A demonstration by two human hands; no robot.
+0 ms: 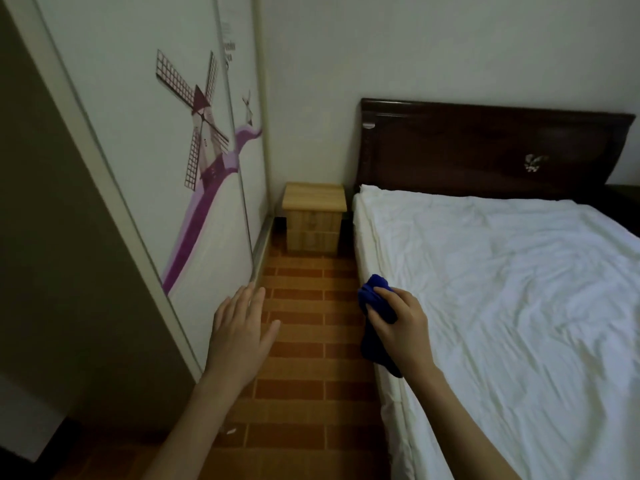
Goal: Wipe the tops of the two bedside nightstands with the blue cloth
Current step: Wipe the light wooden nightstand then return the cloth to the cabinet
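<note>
A light wooden nightstand [314, 197] stands in the far corner, between the wardrobe and the head of the bed, its top bare. A dark nightstand [625, 192] peeks out at the far right behind the bed, mostly hidden. My right hand [403, 323] is shut on the blue cloth [375, 341], which hangs down beside the bed's left edge. My left hand [240, 336] is open, fingers spread, over the floor close to the wardrobe door. Both hands are well short of the wooden nightstand.
A bed with a white sheet [502, 289] and dark headboard [485, 150] fills the right side. A sliding wardrobe [156, 150] with a windmill picture lines the left. A narrow aisle of orange brick-pattern floor [304, 306] runs between them to the nightstand.
</note>
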